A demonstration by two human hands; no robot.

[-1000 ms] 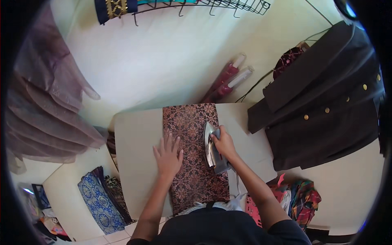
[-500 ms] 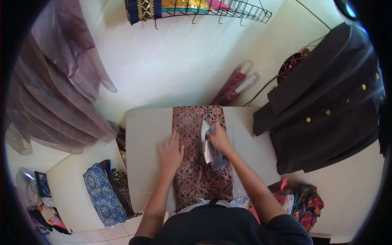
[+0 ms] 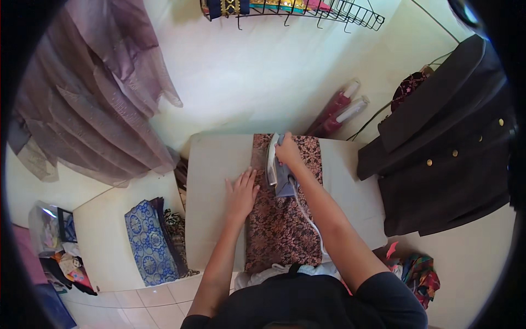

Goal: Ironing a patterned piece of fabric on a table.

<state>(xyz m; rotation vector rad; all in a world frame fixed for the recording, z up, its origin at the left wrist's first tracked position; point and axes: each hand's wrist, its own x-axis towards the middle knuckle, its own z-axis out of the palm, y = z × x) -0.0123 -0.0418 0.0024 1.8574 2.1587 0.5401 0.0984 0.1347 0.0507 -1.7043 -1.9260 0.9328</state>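
Note:
A long folded strip of dark cloth with a copper floral pattern (image 3: 282, 236) lies lengthwise on a pale padded ironing surface (image 3: 211, 181). My right hand (image 3: 287, 152) is wrapped round the handle of a clothes iron (image 3: 284, 185), whose soleplate rests tilted on the far part of the cloth. Its white cord (image 3: 307, 214) trails back along my right forearm. With fingers spread, my left hand (image 3: 242, 192) lies flat at the cloth's left edge, fingertips on the pattern and palm over the pale cover.
Sheer mauve fabric (image 3: 104, 109) hangs at the left, above folded blue patterned cloth (image 3: 149, 244). A dark jacket with gold buttons (image 3: 438, 142) hangs close on the right. Wrapped maroon rolls (image 3: 337, 112) lean at the wall, below a black wire rack (image 3: 350, 13). Bright cloth (image 3: 419, 279) is heaped lower right.
My right hand has pushed the iron toward the far end of the cloth. My left hand stays at the cloth's left edge. The whole view has shifted slightly.

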